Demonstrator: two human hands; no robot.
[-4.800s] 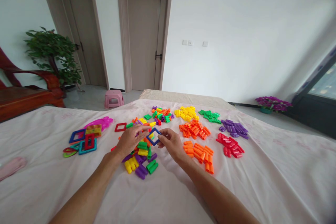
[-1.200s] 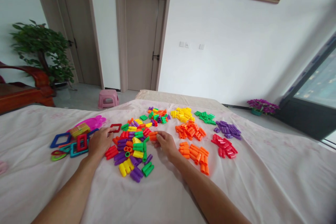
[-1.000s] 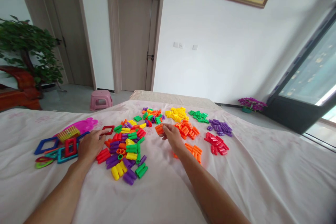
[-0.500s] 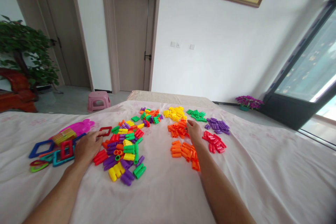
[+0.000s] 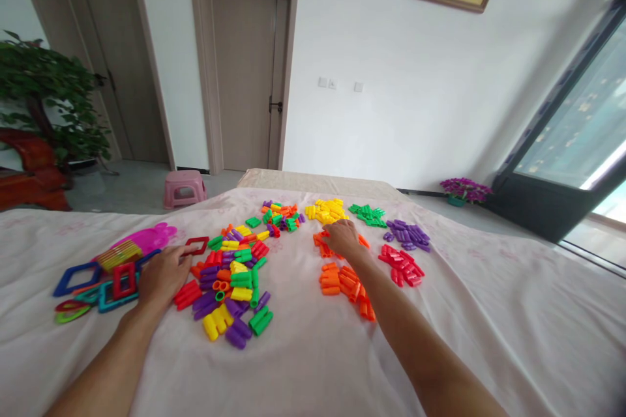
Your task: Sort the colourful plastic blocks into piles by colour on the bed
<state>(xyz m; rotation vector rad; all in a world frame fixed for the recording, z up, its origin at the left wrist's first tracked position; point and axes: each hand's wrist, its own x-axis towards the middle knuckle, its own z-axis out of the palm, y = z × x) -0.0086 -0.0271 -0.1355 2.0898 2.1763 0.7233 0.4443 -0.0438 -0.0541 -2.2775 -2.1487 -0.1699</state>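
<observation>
My left hand (image 5: 163, 272) rests palm down at the left, fingers stretched out, with a fingertip at the edge of a red square frame (image 5: 197, 245). Right beside it is a mixed heap of plastic bullet-shaped connector pieces (image 5: 232, 277) in several colours. My right hand (image 5: 343, 236) lies over the far pile of orange connector pieces (image 5: 323, 247), its fingers curled down; what they hold, if anything, is hidden. Nearer to me is another group of orange pieces (image 5: 348, 283), partly behind my right forearm. Around the right hand lie yellow pieces (image 5: 327, 210), green (image 5: 368, 215), purple (image 5: 408, 234) and red (image 5: 402, 265).
Left of my left hand are coloured magnetic-style frames (image 5: 75, 279), a yellow ribbed piece (image 5: 119, 254) and a flat pink item (image 5: 151, 236). A smaller mixed heap (image 5: 281, 216) sits farther back. The cloth (image 5: 293, 365) has wrinkles. A pink stool (image 5: 184, 189) stands beyond it.
My right hand has moved left across the far orange pile and now covers its middle; some orange pieces show at its right. My left hand stays in place.
</observation>
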